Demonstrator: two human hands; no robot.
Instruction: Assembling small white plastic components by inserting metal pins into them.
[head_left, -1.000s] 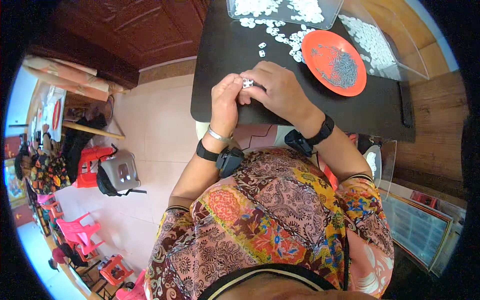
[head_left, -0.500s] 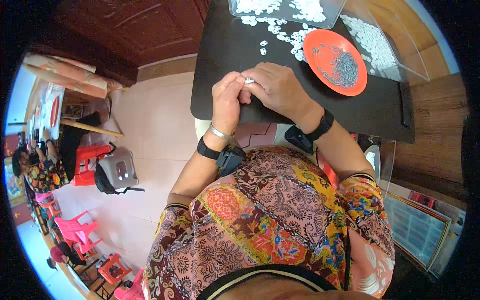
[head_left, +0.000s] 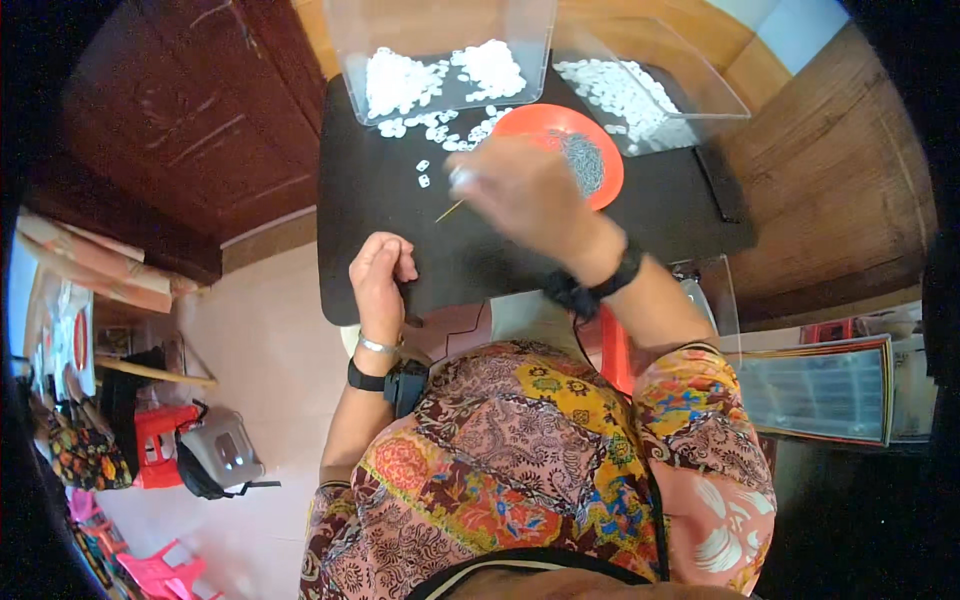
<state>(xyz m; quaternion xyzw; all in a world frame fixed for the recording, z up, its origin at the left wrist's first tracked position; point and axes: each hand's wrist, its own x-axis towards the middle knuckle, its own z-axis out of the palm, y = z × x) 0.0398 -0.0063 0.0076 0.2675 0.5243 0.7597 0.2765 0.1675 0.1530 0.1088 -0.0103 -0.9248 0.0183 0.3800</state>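
Observation:
My right hand (head_left: 530, 200), smeared by motion, is over the table in front of the orange plate (head_left: 612, 180), its fingers closed on a small white plastic piece (head_left: 461, 179). Just below those fingers a thin yellow stick (head_left: 449, 211) shows; whether the hand holds it or it lies on the table I cannot tell. At the table's near left edge rests my left hand (head_left: 382, 272), fingers curled in; anything inside them is hidden. Thin grey metal pins (head_left: 582, 163) are heaped on the plate. Two white plastic pieces (head_left: 423, 173) lie apart, left of my right hand.
Loose white pieces (head_left: 437, 130) are scattered before a clear bin (head_left: 543, 60) of more pieces at the back. Another clear bin (head_left: 735, 108) of white pieces stands back right. A black strip (head_left: 714, 183) lies along the dark table's (head_left: 350, 200) right side.
My hands were together around a white piece and have parted. The right moved forward toward the plate; the left stays at the near edge. The view has shifted, showing more of the bins.

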